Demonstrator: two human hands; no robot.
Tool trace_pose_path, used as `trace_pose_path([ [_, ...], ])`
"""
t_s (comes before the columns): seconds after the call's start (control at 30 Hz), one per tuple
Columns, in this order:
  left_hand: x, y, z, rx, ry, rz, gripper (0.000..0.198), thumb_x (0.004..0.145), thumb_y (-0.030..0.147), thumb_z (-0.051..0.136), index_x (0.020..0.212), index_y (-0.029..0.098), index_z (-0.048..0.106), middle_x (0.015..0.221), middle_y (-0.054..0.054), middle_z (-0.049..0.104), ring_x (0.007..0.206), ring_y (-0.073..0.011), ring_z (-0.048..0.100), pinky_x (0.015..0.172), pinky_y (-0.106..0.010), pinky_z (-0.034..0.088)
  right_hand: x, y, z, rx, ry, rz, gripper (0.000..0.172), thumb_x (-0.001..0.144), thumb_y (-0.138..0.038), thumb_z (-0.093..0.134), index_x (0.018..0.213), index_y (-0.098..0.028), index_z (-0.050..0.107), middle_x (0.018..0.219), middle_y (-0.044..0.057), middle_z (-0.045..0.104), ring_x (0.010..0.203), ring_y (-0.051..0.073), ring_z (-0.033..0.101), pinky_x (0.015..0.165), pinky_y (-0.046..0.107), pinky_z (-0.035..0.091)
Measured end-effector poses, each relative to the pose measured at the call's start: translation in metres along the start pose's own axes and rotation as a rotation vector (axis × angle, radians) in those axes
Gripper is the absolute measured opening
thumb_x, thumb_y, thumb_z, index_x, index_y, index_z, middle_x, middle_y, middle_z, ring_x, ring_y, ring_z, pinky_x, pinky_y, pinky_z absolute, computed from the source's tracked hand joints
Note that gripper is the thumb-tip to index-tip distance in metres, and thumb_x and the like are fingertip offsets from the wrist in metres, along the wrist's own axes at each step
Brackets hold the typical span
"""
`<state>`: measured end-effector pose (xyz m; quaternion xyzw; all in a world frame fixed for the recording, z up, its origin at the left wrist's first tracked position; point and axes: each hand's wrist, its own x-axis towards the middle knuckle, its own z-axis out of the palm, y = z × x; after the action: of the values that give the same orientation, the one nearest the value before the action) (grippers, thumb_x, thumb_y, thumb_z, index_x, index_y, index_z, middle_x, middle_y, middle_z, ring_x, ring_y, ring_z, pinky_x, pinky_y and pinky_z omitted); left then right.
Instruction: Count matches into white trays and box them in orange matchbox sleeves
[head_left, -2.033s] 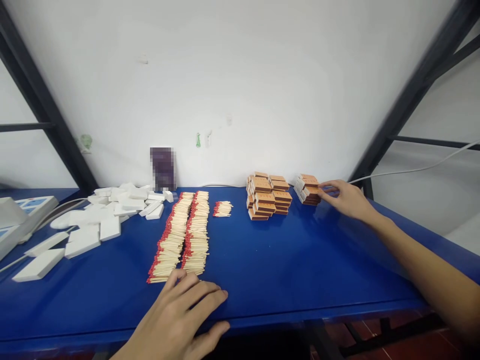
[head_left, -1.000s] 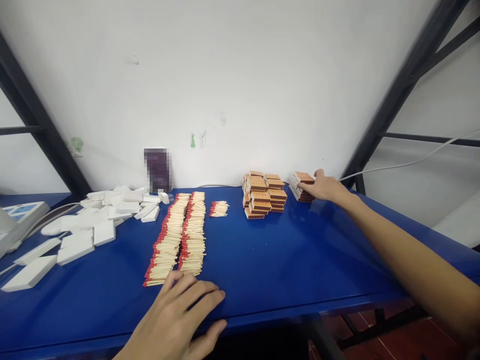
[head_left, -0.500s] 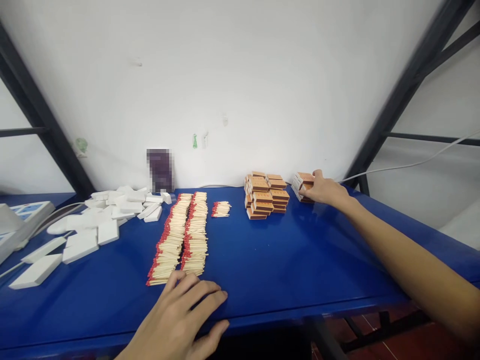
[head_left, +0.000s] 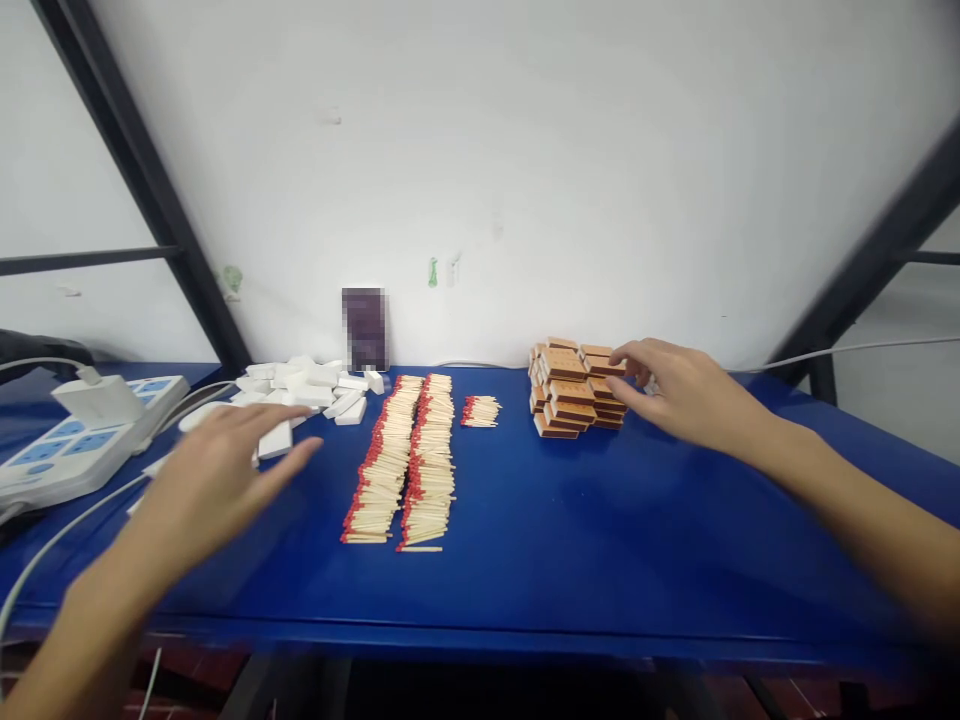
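Observation:
My right hand is beside the right edge of a stack of orange-brown matchboxes, its thumb and fingers apart. A pale bit shows between those fingers, and the smaller group of boxes behind is hidden by the hand. My left hand, slightly blurred, hovers open at the left, over the near part of a heap of white matchbox trays. Between the hands lie two long rows of red-headed matches, a left row and a right row. A small bunch of matches lies to their right.
A white power strip with a plugged-in charger and cables occupies the left of the blue table. A pixelated dark rectangle stands against the white wall. Dark metal posts rise at both sides.
My left hand has moved from the near end of the match rows leftward toward the white trays. My right hand has opened off the smaller box group. The view has turned left.

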<state>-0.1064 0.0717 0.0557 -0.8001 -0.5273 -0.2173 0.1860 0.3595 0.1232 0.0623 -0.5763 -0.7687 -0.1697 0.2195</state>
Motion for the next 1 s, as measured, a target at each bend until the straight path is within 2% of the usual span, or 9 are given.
trace_pose_path([
  [0.1,-0.002,-0.046,0.010,0.199,-0.042,-0.096,0.055,0.099,0.052,0.033,0.120,0.013,0.064,0.118,-0.001,0.062,0.121,-0.0365,0.053,0.101,-0.055,0.041,0.000,-0.012,-0.001,0.035,-0.003,-0.146,0.025,0.090,-0.044,0.047,0.098,-0.024,0.058,0.104,0.007,0.066,0.086,0.026,0.062,0.082,0.042,0.041],
  [0.2,-0.010,-0.066,0.033,0.230,-0.072,-0.074,0.053,0.099,0.052,0.032,0.124,0.018,0.064,0.129,-0.003,0.059,0.127,-0.0414,0.048,0.101,-0.062,0.037,0.002,-0.028,-0.002,0.140,-0.009,-0.250,0.018,0.091,-0.040,0.048,0.086,-0.023,0.052,0.098,0.006,0.063,0.084,0.022,0.058,0.078,0.037,0.040],
  [0.33,-0.014,-0.069,0.057,0.249,-0.134,-0.003,0.044,0.096,0.041,0.043,0.128,0.018,0.062,0.134,-0.018,0.059,0.129,-0.0452,0.046,0.097,-0.065,0.039,0.006,-0.053,0.004,0.273,-0.019,-0.356,0.024,0.090,-0.027,0.048,0.069,-0.023,0.037,0.067,-0.001,0.050,0.062,0.015,0.046,0.061,0.029,0.034],
  [0.47,-0.012,-0.070,0.061,0.208,-0.138,0.029,0.043,0.097,0.037,0.038,0.127,0.019,0.063,0.126,-0.019,0.062,0.124,-0.0442,0.049,0.095,-0.065,0.038,0.008,-0.072,0.020,0.199,-0.157,-0.429,0.017,0.092,-0.023,0.046,0.076,-0.021,0.047,0.077,0.002,0.055,0.065,0.014,0.048,0.061,0.028,0.034],
  [0.57,-0.011,-0.064,0.052,0.172,-0.101,0.035,0.043,0.097,0.042,0.040,0.129,0.022,0.061,0.119,-0.016,0.059,0.114,-0.0418,0.054,0.092,-0.062,0.041,0.011,-0.083,0.033,0.126,-0.226,-0.438,0.012,0.093,-0.022,0.046,0.086,-0.019,0.055,0.089,0.005,0.059,0.067,0.015,0.053,0.062,0.028,0.036],
  [0.73,-0.018,-0.011,0.014,-0.224,0.096,0.021,0.040,0.097,0.042,0.048,0.129,0.020,0.058,0.111,-0.007,0.050,0.104,-0.0276,0.056,0.092,-0.044,0.049,0.021,-0.095,0.053,0.158,-0.262,-0.427,0.013,0.092,-0.020,0.048,0.097,-0.017,0.059,0.093,0.006,0.063,0.076,0.017,0.058,0.066,0.028,0.040],
  [0.83,-0.032,0.043,-0.004,-0.480,0.064,0.074,0.028,0.097,0.034,0.048,0.121,0.025,0.058,0.118,-0.006,0.052,0.109,-0.0243,0.056,0.090,-0.038,0.052,0.020,-0.103,0.065,0.164,-0.241,-0.398,0.013,0.092,-0.018,0.048,0.094,-0.017,0.060,0.090,0.006,0.064,0.074,0.017,0.059,0.066,0.028,0.041],
  [0.9,-0.043,0.079,-0.004,-0.620,0.028,0.164,0.026,0.094,0.030,0.053,0.120,0.024,0.056,0.125,-0.008,0.052,0.112,-0.0231,0.058,0.089,-0.034,0.055,0.014,-0.106,0.069,0.160,-0.229,-0.384,0.013,0.091,-0.018,0.048,0.091,-0.016,0.061,0.089,0.007,0.064,0.072,0.017,0.059,0.066,0.028,0.041],
  [1.0,-0.054,0.123,0.014,-0.780,-0.041,0.270,0.022,0.089,0.025,0.064,0.109,0.022,0.054,0.122,-0.009,0.056,0.101,-0.0191,0.064,0.085,-0.028,0.058,0.005,-0.101,0.068,0.153,-0.206,-0.362,0.014,0.092,-0.020,0.048,0.089,-0.017,0.062,0.085,0.007,0.064,0.073,0.018,0.060,0.067,0.029,0.042],
])
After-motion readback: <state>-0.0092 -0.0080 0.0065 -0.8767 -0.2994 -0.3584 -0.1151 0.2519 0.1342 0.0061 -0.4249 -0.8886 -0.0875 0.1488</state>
